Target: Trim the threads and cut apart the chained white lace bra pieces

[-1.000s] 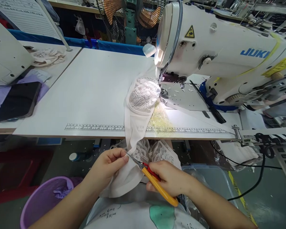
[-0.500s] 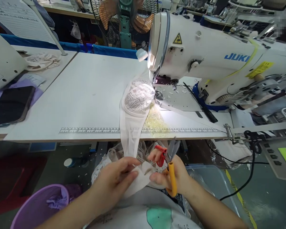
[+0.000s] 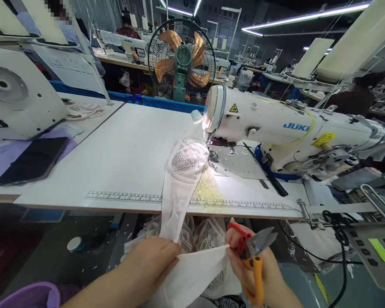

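Observation:
A white bra (image 3: 179, 188) lies partly on the sewing table, its lace cup beside the needle area of the sewing machine (image 3: 253, 119). Its band hangs over the front edge to my lap. My left hand (image 3: 150, 261) is closed on the band below the edge. My right hand (image 3: 253, 265) pinches the far end of the white fabric (image 3: 195, 273), which stretches between both hands. Scissors (image 3: 258, 244) with one red and one orange handle also sit in my right hand, blades apart and pointing up to the right, away from the fabric.
More lace bra pieces (image 3: 208, 233) hang below the table edge. A black phone (image 3: 32, 160) rests at left, black tweezers (image 3: 272, 179) at right by the machine. A ruler strip (image 3: 125, 197) runs along the front edge. A purple bin (image 3: 28, 295) stands lower left; a fan (image 3: 181, 60) stands behind.
My hands have moved apart, drawing the fabric taut between them. My right hand has gone right with the scissors. The view has tilted up, showing more of the room.

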`<action>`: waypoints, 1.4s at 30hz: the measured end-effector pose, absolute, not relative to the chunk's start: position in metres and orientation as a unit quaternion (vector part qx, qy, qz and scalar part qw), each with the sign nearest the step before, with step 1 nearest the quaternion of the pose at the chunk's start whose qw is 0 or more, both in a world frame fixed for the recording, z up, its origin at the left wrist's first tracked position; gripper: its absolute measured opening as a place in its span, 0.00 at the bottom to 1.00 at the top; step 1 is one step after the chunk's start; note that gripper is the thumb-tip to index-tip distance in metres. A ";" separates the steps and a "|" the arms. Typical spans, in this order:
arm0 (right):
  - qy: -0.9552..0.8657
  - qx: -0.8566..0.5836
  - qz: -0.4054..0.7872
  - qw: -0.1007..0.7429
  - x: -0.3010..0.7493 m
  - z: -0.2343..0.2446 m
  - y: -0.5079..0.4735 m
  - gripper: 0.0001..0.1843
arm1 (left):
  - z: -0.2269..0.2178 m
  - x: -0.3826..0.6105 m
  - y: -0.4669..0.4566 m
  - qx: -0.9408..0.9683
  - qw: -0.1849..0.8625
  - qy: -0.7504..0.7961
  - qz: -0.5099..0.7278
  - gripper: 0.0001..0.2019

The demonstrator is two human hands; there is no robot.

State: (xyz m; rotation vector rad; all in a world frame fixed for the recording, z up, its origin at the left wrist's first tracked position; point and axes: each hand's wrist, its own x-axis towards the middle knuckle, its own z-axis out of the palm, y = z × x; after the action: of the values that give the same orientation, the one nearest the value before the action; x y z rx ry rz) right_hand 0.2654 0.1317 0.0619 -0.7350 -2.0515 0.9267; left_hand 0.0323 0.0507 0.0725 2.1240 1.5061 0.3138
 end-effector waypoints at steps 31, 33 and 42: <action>-0.782 -0.345 0.504 0.122 0.261 0.047 0.115 0.09 | 0.082 0.002 0.057 0.826 0.251 0.502 0.051 0.17; -0.775 -0.347 0.512 0.125 0.262 0.047 0.115 0.10 | 0.084 -0.007 0.054 0.798 0.281 0.526 0.084 0.20; -0.782 -0.334 0.506 0.144 0.264 0.044 0.118 0.11 | 0.089 -0.007 0.059 0.655 0.435 0.571 0.237 0.09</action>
State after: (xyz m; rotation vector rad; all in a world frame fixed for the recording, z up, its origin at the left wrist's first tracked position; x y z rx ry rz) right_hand 0.2641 0.1183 0.0438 -0.9633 -2.2541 1.4596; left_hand -0.0073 0.0586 0.0893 1.6295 1.4209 0.5897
